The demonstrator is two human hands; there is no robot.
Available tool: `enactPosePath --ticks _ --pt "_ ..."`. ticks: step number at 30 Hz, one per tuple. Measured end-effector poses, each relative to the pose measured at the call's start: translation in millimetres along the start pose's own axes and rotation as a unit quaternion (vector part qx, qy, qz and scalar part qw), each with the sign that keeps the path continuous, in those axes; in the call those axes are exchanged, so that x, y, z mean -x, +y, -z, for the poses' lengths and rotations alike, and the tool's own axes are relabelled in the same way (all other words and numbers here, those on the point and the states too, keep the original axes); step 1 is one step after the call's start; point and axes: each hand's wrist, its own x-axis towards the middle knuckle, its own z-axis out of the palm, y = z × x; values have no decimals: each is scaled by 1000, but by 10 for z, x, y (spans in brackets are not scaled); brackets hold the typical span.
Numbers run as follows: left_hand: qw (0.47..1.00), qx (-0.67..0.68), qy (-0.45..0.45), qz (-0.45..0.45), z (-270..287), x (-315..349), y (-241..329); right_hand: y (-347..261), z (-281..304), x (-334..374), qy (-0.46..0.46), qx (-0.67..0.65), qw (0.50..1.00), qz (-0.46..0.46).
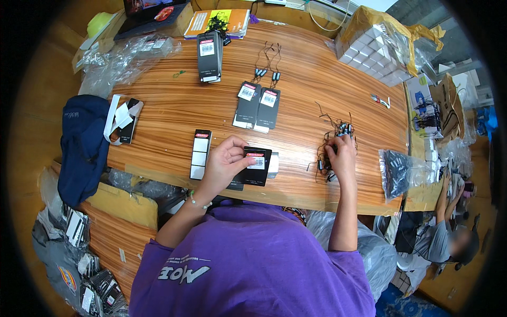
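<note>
My left hand holds a black hang tag with a white label and a red band, its thumb pressed on the label. Beside and partly under that tag lie light cards, and a strip of white stickers is just left of my wrist. To the right, my right hand reaches into a tangled pile of black tag strings, fingertips pinched together on them. How many strings it grips is hidden. Farther off, two stacks of strung black tags lie side by side, their strings pointing away.
A taller bundle of tags stands at the back. Snips lie at the right, near a bag of black strings and a plastic-wrapped block of white boxes. A navy bag hangs over the left edge. Another person is at far right.
</note>
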Motion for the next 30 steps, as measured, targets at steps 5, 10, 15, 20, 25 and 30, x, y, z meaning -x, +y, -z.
enactPosePath --ticks 5,10,15,20,25,30 --pt "996 -33 -55 66 -17 -20 150 -156 276 -70 35 -362 926 -97" --pt "984 -53 -159 52 -235 -181 322 -477 639 -109 65 -333 939 -47" --pt "976 -98 -192 -27 -567 -419 357 -770 821 -64 -55 -318 946 28" --pt "969 -37 -245 18 -695 -621 211 -840 738 -65 -79 -340 936 37" --pt "980 -42 -194 13 -477 -582 291 -464 686 -95 -134 -464 875 -41" --pt "988 -35 -148 24 -294 -481 458 -12 641 -93 -78 -592 799 -75"
